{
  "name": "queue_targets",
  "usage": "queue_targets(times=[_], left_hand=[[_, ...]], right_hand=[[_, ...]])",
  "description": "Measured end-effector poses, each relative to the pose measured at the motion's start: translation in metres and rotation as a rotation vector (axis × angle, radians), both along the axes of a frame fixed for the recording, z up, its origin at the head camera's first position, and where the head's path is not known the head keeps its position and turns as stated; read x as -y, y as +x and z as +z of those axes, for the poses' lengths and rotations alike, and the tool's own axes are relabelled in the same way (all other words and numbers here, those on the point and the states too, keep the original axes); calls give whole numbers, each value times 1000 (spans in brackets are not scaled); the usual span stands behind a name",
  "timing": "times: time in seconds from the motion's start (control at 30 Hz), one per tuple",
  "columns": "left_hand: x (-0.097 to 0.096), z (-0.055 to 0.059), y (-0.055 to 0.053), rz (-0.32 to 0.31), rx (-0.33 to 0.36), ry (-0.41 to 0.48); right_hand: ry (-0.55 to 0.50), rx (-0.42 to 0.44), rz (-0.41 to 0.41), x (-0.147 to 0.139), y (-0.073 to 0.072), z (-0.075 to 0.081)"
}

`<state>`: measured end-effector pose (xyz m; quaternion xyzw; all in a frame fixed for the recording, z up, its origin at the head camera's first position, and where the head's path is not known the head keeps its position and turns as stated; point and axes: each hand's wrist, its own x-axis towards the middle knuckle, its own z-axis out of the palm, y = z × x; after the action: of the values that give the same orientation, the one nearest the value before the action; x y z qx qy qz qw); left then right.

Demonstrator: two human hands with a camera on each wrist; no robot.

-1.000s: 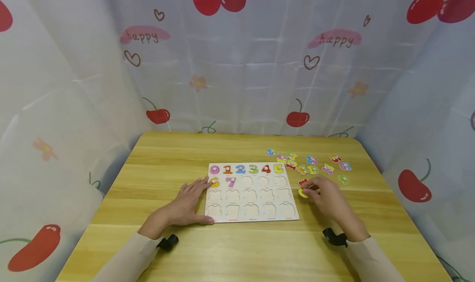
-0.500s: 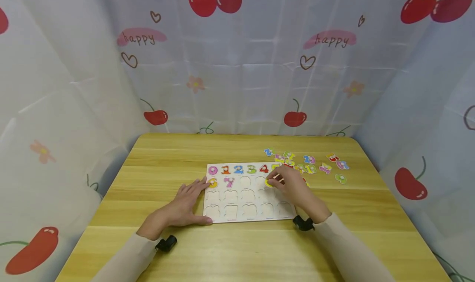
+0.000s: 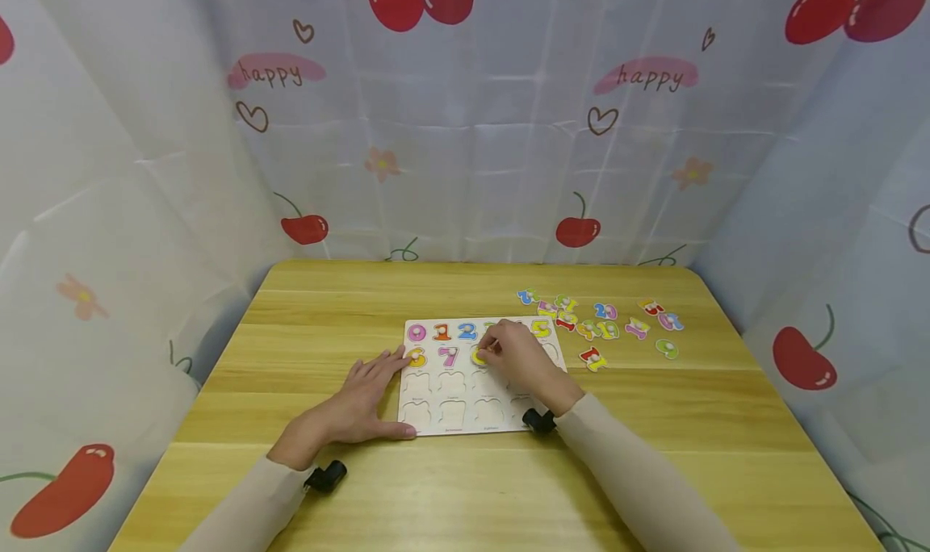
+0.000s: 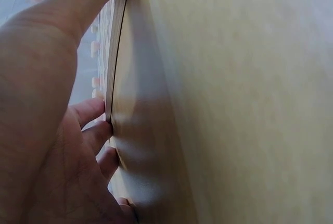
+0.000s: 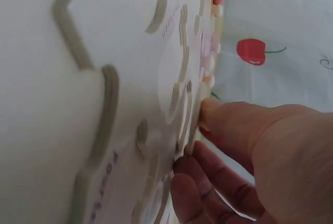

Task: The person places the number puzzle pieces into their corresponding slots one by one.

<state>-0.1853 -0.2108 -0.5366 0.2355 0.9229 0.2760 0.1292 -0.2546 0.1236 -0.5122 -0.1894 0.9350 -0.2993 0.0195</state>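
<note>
A pale wooden number puzzle board [image 3: 468, 384] lies on the table. My left hand [image 3: 356, 405] rests along its left side, fingers spread, thumb at the near corner; the left wrist view shows fingertips at the board's edge [image 4: 118, 41]. Between right thumb and fingers I pinch a yellow number piece [image 3: 477, 357], over the second row just right of the purple 7 [image 3: 447, 357]. My right hand [image 3: 525, 360] partly covers the top row's 3 and 4. In the right wrist view, the piece [image 5: 194, 125] is tilted close over the recesses, its knob hidden by my fingers.
Several loose number pieces lie right of and behind the board, among them a red-and-yellow one [image 3: 592, 359] and a green one [image 3: 667, 349]. Cherry-print curtains [image 3: 465, 205] hang behind the wooden table [image 3: 436, 487] and on both sides.
My right hand has carried the yellow number piece left, from the table beside the board to above the second row. The left hand stays at the board's left edge.
</note>
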Motion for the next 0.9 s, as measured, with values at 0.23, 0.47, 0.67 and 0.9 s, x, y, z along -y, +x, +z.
queue_targets(times=[0.23,0.47,0.67,0.9], left_hand=[[-2,0,-1,-4,-3,4],[-2,1,0,-3,-12,2],[-3,1,1,-5,-17,14],[-2,0,0,-2,-18,0]], right_hand=[[20,-7,-4,7,-6,-6],[-53,10,15,3,-8,-10],[-75,16,44,1,-10,-11],[-51,25,52,0,-11,-10]])
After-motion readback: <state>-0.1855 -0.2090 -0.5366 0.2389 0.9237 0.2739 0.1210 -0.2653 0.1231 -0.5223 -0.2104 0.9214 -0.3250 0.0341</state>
